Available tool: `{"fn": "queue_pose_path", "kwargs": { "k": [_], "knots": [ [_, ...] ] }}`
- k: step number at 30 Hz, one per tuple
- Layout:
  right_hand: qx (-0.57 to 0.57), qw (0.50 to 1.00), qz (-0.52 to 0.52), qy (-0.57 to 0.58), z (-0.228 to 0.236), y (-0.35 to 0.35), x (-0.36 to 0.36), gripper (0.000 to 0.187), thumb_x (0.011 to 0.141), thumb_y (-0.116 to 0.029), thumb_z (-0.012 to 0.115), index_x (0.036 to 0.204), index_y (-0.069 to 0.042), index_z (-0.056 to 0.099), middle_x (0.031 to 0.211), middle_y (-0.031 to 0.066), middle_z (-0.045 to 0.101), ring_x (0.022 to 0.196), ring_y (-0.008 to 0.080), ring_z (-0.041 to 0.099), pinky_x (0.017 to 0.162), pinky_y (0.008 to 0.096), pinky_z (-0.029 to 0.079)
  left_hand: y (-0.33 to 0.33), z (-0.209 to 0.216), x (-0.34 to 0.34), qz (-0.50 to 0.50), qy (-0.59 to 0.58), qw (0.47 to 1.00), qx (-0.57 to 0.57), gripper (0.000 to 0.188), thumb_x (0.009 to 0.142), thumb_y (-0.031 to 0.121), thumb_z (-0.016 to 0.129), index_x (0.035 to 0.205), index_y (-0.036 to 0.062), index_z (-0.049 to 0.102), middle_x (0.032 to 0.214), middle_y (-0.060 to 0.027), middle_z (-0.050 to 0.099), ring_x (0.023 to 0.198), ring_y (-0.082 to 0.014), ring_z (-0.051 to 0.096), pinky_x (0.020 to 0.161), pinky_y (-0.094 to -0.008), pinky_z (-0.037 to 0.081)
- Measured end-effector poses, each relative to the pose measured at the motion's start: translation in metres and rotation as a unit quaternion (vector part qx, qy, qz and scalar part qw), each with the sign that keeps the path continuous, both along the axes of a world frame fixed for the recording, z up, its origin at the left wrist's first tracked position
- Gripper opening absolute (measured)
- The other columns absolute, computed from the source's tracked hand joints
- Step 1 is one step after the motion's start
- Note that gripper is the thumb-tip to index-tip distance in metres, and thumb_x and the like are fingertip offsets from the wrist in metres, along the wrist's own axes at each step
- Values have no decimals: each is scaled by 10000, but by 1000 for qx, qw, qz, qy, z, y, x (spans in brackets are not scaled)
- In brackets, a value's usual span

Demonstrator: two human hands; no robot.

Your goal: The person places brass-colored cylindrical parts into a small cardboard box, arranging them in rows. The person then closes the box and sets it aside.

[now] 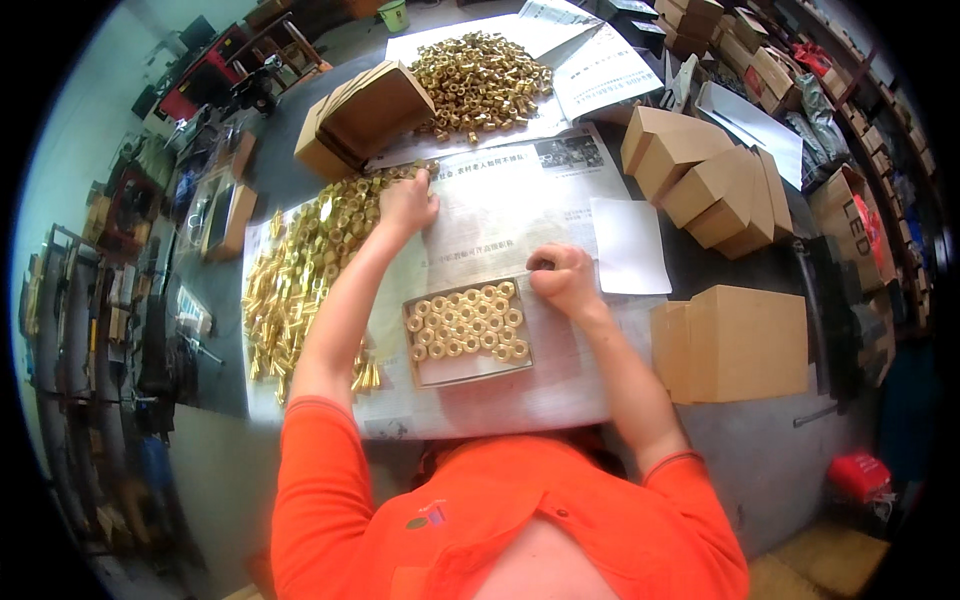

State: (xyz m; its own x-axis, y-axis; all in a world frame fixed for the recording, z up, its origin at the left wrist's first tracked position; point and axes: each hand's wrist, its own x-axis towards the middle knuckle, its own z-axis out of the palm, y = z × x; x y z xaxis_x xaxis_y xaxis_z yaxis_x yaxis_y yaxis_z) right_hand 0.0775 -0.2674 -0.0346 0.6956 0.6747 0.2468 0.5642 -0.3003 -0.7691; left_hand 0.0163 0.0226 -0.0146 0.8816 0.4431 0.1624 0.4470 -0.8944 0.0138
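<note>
My left hand [408, 203] reaches to the far right edge of a heap of brass nuts [345, 215]. Its fingers are curled down at the heap, and whatever they grip is hidden. Just beyond the far right corner of a shallow cardboard box [455, 376], my right hand [565, 278] is closed. A small dark spot shows at its fingertips, too small to name. Inside the box, rows of brass nuts [470, 320] stand with their round holes facing up. Slender brass pieces [275, 320] lie heaped at the left, next to the nuts.
Newspaper [480, 220] covers the tabletop. A second heap of brass fittings [480, 85] lies at the far side, near a tilted stack of cardboard boxes [365, 115]. More boxes [705, 185] and a closed carton [745, 340] stand right. A white sheet [630, 247] lies beside my right hand.
</note>
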Motion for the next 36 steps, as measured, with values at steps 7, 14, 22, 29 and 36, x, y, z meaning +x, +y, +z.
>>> {"fn": "queue_pose_path", "kwargs": {
  "k": [7, 14, 22, 29, 36],
  "knots": [
    [4, 1000, 5, -4, 0, 0, 0, 204, 610, -195, 557, 726, -106, 700, 780, 103, 679, 730, 295, 643, 684, 374, 517, 1, 3, -12, -50, 27, 998, 16, 278, 827, 308, 581, 938, 54, 573, 734, -160, 665, 698, -340, 668, 615, -465, 528],
    [8, 1000, -3, 7, 2, -1, -1, 235, 613, -194, 547, 752, -94, 708, 771, 121, 680, 726, 302, 654, 692, 362, 526, -7, 10, -38, -66, 10, 998, -18, 243, 812, 271, 613, 878, 37, 599, 751, -161, 665, 722, -347, 661, 647, -463, 523],
    [5, 1000, -3, 10, 4, -1, -2, 232, 616, -191, 553, 754, -89, 709, 764, 126, 679, 712, 295, 661, 694, 354, 531, -11, 16, -41, -79, -18, 996, -40, 179, 805, 203, 639, 850, 31, 627, 857, -141, 658, 815, -329, 643, 715, -435, 509],
    [-4, 1000, -5, 10, 6, -3, -2, 238, 614, -204, 560, 756, -86, 709, 773, 129, 679, 724, 299, 658, 692, 355, 529, -98, 78, -129, -270, -96, 937, -198, 85, 781, 45, 691, 862, 27, 669, 773, -102, 650, 638, -197, 634, 562, -311, 497],
    [5, 1000, 6, 22, 7, -2, -2, 224, 615, -158, 558, 762, -57, 695, 749, 128, 673, 680, 271, 642, 658, 327, 513, -165, 62, -166, -321, -26, 924, -208, 151, 754, 126, 682, 899, 107, 646, 731, -51, 582, 600, -252, 608, 481, -366, 457]
  ]
}}
